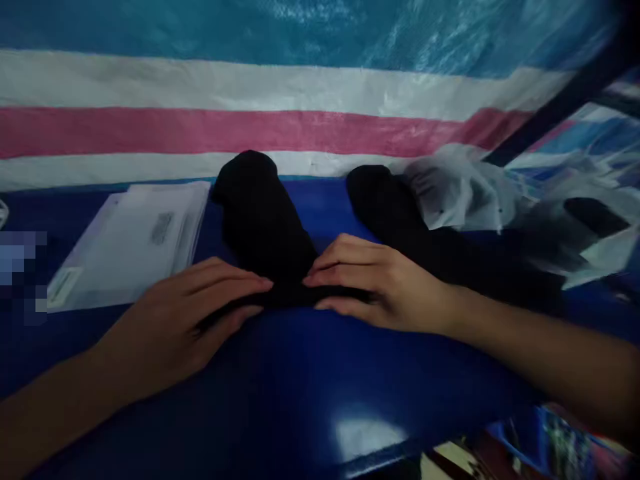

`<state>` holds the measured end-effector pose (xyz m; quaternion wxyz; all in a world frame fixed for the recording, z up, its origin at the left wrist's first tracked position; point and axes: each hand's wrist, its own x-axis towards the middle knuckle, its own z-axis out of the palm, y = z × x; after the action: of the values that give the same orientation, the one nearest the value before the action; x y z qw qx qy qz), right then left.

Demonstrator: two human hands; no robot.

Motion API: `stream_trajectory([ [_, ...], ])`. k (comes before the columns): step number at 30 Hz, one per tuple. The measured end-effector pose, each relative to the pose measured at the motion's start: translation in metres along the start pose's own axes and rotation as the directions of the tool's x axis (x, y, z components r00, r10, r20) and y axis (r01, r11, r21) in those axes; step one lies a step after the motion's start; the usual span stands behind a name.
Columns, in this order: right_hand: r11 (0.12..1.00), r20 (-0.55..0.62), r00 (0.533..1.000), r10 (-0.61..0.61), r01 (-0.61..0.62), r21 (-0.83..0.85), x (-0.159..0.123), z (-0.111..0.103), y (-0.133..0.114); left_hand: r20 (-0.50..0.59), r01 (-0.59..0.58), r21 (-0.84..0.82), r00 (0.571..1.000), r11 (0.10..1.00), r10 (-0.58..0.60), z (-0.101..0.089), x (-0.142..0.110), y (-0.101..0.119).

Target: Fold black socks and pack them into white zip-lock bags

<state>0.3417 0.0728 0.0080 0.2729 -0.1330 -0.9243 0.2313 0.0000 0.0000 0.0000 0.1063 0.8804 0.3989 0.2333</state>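
A black sock (263, 217) lies on the blue table in front of me, its rounded end pointing away. My left hand (183, 320) pinches the near edge of the sock at its left side, thumb below and fingers above. From the right, my right hand (375, 283) grips the same near edge, fingers bent over the cloth and thumb underneath. The edge is drawn out sideways between both hands. Part of the cloth is hidden under the fingers. Beyond my right hand lies another black sock (387, 200), partly covered by my forearm.
A stack of clear plastic bags (125, 240) with printed labels lies on the left of the blue table (280, 393). Crumpled clear bags (465, 190) with dark contents sit at the right. A striped tarp (250, 93) hangs behind. Blue crates (530, 433) stand below the table's front edge.
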Motion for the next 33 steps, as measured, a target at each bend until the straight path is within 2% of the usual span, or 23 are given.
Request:
stream_trajectory([
  [3,0.993,0.004,0.999,0.055,-0.055,0.106,0.002,0.000,-0.005,0.062,0.059,-0.058,0.997,0.997,-0.055,-0.002,0.000,-0.002],
  [6,0.957,0.018,0.984,0.176,-0.176,0.229,0.003,-0.001,-0.008,0.079,0.067,-0.087,0.995,0.994,-0.060,-0.002,0.000,-0.002],
  [9,0.910,0.057,0.961,0.269,-0.273,0.311,0.002,-0.003,-0.010,-0.009,-0.037,-0.037,0.999,0.999,0.037,0.002,0.000,0.001],
  [12,0.910,0.057,0.956,0.288,-0.292,0.293,0.003,-0.003,-0.009,-0.084,-0.168,0.055,0.981,0.984,0.172,0.006,0.000,0.003],
  [15,0.947,0.023,0.977,0.210,-0.210,0.244,0.004,-0.002,-0.006,-0.030,-0.212,0.075,0.976,0.974,0.215,0.008,0.001,0.002],
  [18,0.984,-0.004,0.999,0.035,-0.034,0.174,0.004,0.000,-0.002,0.016,-0.193,0.091,0.981,0.977,0.192,0.008,0.000,0.000],
  [21,0.993,-0.030,0.996,-0.086,0.088,0.073,0.004,0.003,0.000,0.022,-0.171,0.125,0.985,0.977,0.169,0.007,0.000,-0.001],
  [27,0.998,-0.046,0.997,-0.059,0.059,0.007,0.002,0.003,-0.001,0.004,-0.166,0.145,0.986,0.975,0.167,0.006,-0.002,-0.001],
  [30,0.993,-0.020,0.994,-0.104,0.103,-0.062,0.002,0.003,0.000,0.006,-0.116,0.093,0.993,0.989,0.116,0.006,-0.003,-0.001],
  [33,0.994,0.004,0.995,-0.100,0.100,-0.036,0.002,0.003,0.000,0.012,-0.112,0.067,0.994,0.991,0.111,0.006,-0.003,0.001],
])
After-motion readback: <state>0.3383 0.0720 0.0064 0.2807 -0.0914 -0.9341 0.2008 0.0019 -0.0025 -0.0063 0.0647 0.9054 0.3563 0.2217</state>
